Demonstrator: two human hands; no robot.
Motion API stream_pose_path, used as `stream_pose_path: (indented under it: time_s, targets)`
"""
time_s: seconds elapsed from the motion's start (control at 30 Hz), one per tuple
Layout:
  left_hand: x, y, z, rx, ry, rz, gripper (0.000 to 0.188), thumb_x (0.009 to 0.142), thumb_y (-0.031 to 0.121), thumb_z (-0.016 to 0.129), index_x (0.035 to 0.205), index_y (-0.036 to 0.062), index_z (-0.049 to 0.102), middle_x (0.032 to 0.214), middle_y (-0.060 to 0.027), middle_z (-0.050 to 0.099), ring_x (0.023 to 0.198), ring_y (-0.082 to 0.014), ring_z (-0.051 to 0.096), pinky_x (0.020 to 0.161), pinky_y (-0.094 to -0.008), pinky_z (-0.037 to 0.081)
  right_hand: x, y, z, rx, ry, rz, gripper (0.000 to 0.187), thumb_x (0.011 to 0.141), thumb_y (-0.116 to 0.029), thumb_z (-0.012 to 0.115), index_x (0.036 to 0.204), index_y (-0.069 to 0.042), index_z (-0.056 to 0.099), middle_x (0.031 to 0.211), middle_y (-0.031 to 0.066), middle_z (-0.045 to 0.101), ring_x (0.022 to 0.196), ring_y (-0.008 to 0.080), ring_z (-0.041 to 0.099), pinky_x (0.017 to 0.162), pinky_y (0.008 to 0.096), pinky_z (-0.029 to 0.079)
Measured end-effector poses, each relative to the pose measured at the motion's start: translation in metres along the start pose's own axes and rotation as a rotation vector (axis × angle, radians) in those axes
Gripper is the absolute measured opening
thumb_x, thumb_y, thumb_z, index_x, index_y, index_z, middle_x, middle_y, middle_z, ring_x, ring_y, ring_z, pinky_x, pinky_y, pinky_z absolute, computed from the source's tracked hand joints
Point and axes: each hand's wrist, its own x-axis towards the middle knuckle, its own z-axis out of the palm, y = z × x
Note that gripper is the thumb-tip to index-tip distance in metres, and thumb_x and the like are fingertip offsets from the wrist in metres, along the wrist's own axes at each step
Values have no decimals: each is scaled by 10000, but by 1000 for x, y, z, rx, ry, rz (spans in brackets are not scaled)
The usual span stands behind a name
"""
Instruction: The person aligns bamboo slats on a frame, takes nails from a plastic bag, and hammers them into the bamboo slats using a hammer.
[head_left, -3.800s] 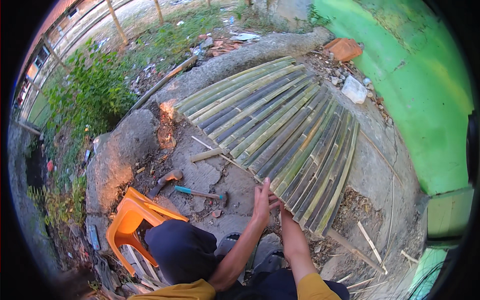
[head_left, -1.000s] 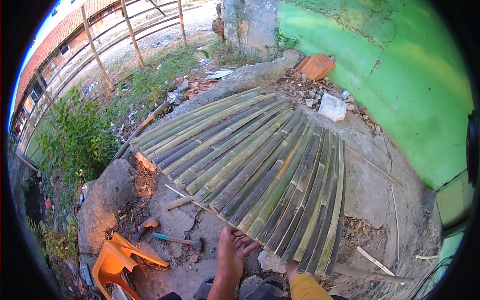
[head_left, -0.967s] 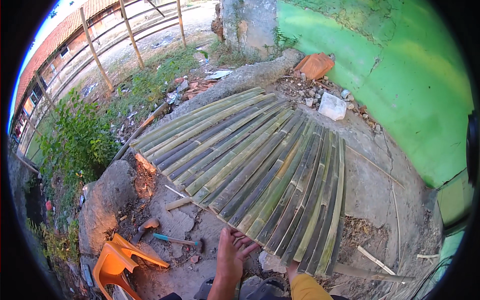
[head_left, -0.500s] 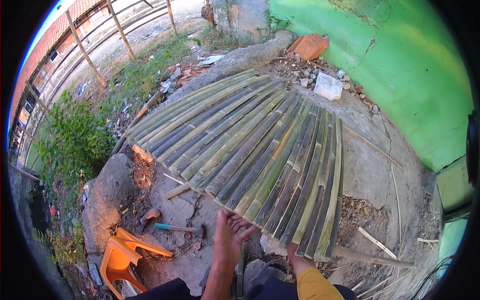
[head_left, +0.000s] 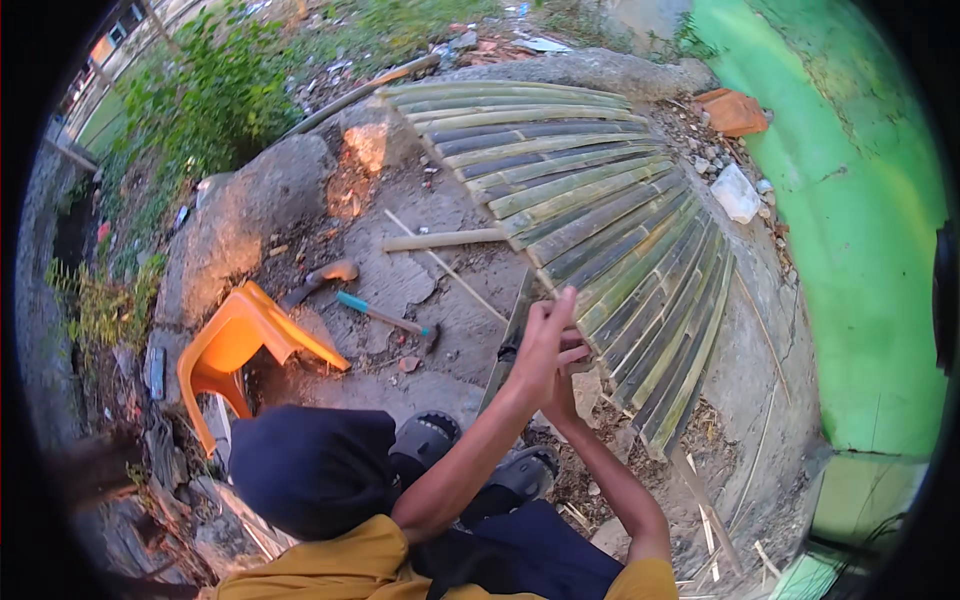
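Observation:
A fan-shaped panel of green and dark split bamboo slats (head_left: 610, 210) slopes away in front of me, its slats laid side by side. At its near lower edge is my left hand (head_left: 547, 342), its fingers bent against the slat ends and closed on the edge. My right hand (head_left: 562, 398) is just below and behind it, close under the same edge. Its fingers are mostly hidden by the left hand. A dark upright strip (head_left: 512, 335) stands beside my left hand, beneath the panel.
An orange plastic chair (head_left: 225, 345) lies tipped at the left. A hammer with a blue grip (head_left: 385, 315) and a curved-handled tool (head_left: 320, 282) lie on the ground. A bamboo piece (head_left: 445, 240) sticks out from under the panel. A green wall (head_left: 840, 250) rises at the right.
My view has turned, so the panel sits higher and farther right. My right hand has come from the panel's right corner to beside my left hand at the near edge.

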Motion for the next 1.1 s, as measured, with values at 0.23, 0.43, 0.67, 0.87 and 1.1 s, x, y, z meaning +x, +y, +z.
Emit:
stream_pose_path:
  time_s: [0.23, 0.43, 0.67, 0.87, 1.1]
  targets:
    - [2, -12, 12, 40, -28, -20, 867, 892, 689, 657, 1290, -34, 395, 1152, -134, 468, 1086, -237, 526, 944, -451, 521, -69, -54, -1, 232, -313, -92, 283, 906, -192, 635, 1109, -25, 533, 1038, 170, 513, 968, 359, 526, 841, 464, 414]
    - [26, -45, -24, 165, 150, 23, 870, 850, 708, 694, 1190, -54, 452, 959, -74, 502, 879, -184, 525, 758, -327, 483, -79, -81, 20, 349, -653, 29, 226, 909, -220, 647, 1021, -36, 577, 958, 159, 544, 888, 349, 564, 797, 461, 443]
    - [56, -75, -69, 158, 121, -201, 1054, 865, 718, 663, 1451, -90, 323, 1424, -277, 471, 1305, -404, 526, 1066, -560, 453, -95, -42, 35, 90, -681, -73, 317, 907, -128, 587, 1189, 15, 618, 1230, 276, 604, 1132, 469, 580, 969, 542, 488]
    - [91, -117, -116, 130, 177, -253, 1168, 830, 767, 652, 1483, -128, 281, 1509, -302, 370, 1400, -419, 418, 1076, -630, 430, -106, -32, 56, 26, -551, 188, 401, 890, -104, 601, 1263, 25, 533, 1193, 288, 607, 961, 480, 648, 812, 567, 543]
    - [116, -140, -153, 146, 206, -290, 947, 905, 748, 558, 1506, 27, 438, 1473, -195, 537, 1338, -368, 519, 1119, -579, 371, -92, -63, 65, -45, -539, 334, 591, 894, -334, 674, 1321, 4, 445, 850, 268, 684, 725, 519, 666, 670, 597, 556]
